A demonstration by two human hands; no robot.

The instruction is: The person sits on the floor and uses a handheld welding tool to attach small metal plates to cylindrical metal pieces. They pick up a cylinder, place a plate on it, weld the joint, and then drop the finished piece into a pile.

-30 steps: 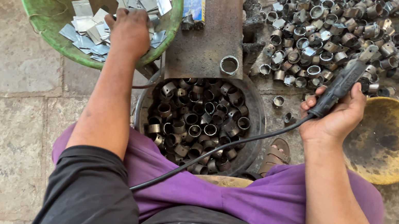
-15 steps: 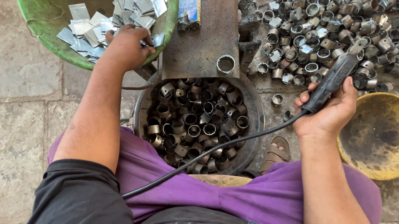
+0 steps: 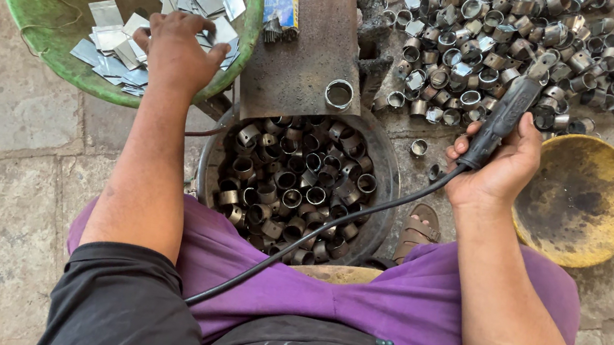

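In green basin point(image 3: 30, 37): left hand point(image 3: 176, 50) closing on metal squares point(image 3: 110, 61); pinch just 1. Right hand point(image 3: 500, 164) grips corded tool point(image 3: 502, 120).

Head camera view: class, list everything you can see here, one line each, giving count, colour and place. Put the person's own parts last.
Green basin: one, green, top left on the floor.
Flat metal pieces: many, silver, inside the basin.
Metal plate: one, rusty brown, top centre.
Single ring: one, grey, on the plate.
Round pan: one, dark, centre.
Rings in the pan: many, dark grey.
Loose rings: many, grey, floor top right.
Yellow bowl: one, stained yellow, right.
Corded tool: one, black.
Left hand: in the basin, on the flat pieces.
Right hand: gripping the tool.
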